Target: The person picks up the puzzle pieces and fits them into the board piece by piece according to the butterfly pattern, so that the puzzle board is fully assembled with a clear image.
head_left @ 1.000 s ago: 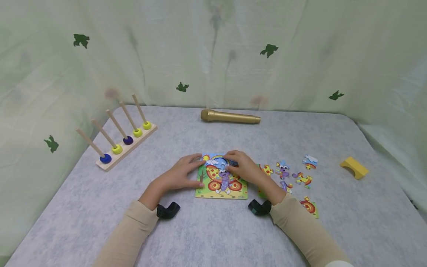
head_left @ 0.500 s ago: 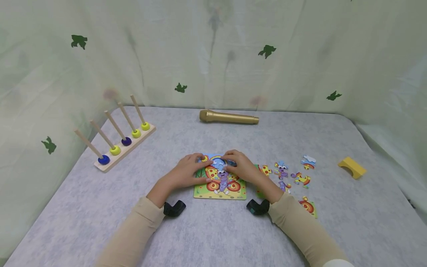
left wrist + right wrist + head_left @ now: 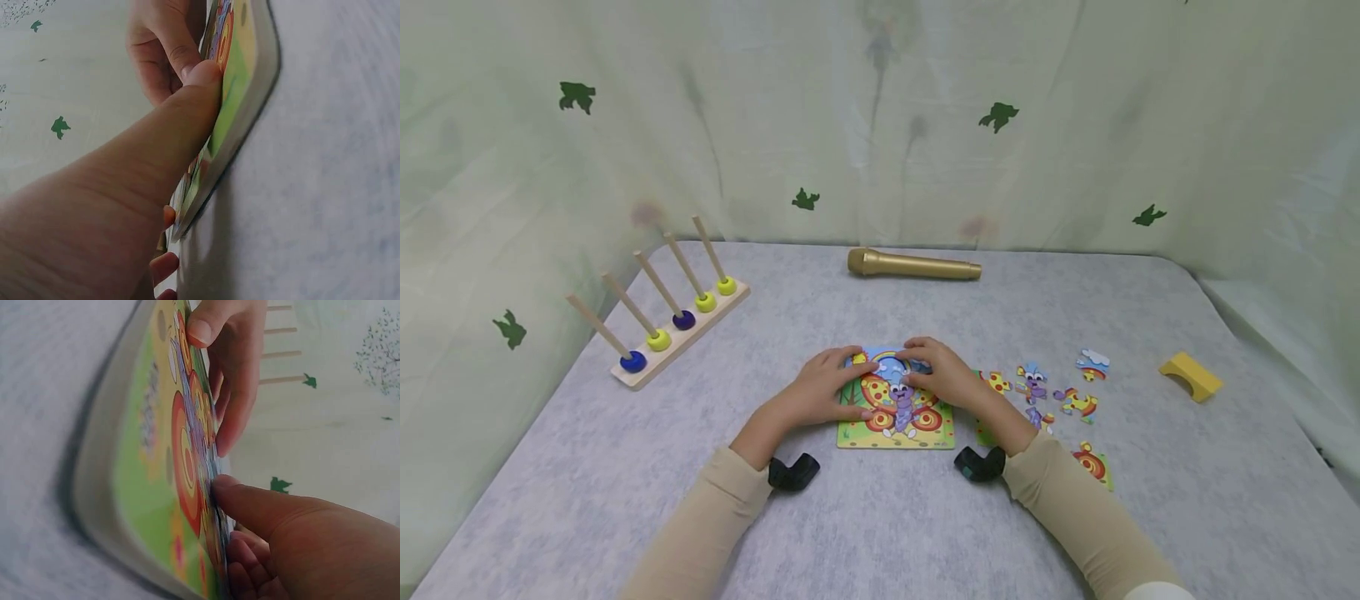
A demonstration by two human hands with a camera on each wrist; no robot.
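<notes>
A square butterfly jigsaw puzzle [image 3: 917, 437] lies in front of me. The left hand [image 3: 816, 387] rests over its left side with fingers spread, the thumb on the picture near the lower wing and the fingertips at the upper left. The right hand [image 3: 947, 375] bends over the upper right part. Its thumb and curled fingers pinch at a puzzle piece [image 3: 919, 365] there, which shows as a dark blue patch largely hidden by the hand. In the right wrist view, the right thumb [image 3: 250, 503] touches the puzzle's surface, and the left hand [image 3: 234, 356] reaches over from the other side.
Loose puzzle pieces [image 3: 1078, 402] lie to the right, some partly under the right forearm. A yellow arch block [image 3: 1192, 377] sits farther right. Toward the back lies a gold microphone [image 3: 913, 264]. On the left stands a peg rack [image 3: 681, 333] with coloured beads.
The left hand has moved right, farther over the puzzle, with its thumb and fingers reaching further in. The right hand stays nearly where it was.
</notes>
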